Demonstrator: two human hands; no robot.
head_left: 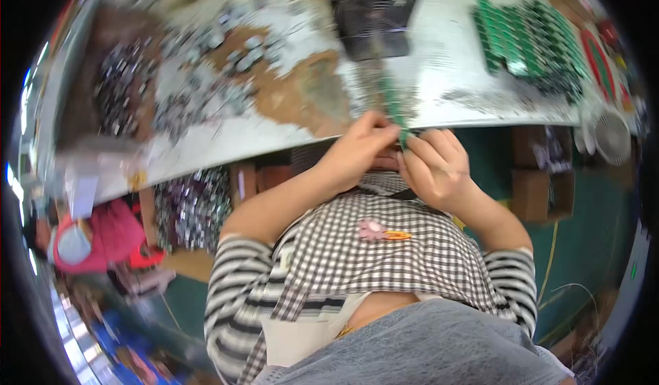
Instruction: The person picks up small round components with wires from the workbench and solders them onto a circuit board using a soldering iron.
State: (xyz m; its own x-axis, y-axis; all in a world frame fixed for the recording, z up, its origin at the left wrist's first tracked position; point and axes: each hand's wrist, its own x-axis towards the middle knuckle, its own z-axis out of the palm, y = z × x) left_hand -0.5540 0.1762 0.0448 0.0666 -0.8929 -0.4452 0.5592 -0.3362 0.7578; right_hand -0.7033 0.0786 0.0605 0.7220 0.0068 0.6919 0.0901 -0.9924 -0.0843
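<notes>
A narrow green strip (392,100), which looks like a circuit-board strip, runs from the tabletop to the near table edge. My left hand (364,146) pinches its near end between thumb and fingers. Close beside it, my right hand (437,165) has its fingers curled in at the same end of the strip. Motion blurs the fingertips, so any small part between them cannot be made out. Beyond the strip stands a black object (374,21), blurred, at the far middle of the table.
Loose small silvery parts with wire leads (199,96) spread over the left of the worn table (453,76). Green board strips (525,41) lie stacked at the right, near a small round fan (611,136). Below are a box of shiny parts (194,210) and cardboard boxes (534,194).
</notes>
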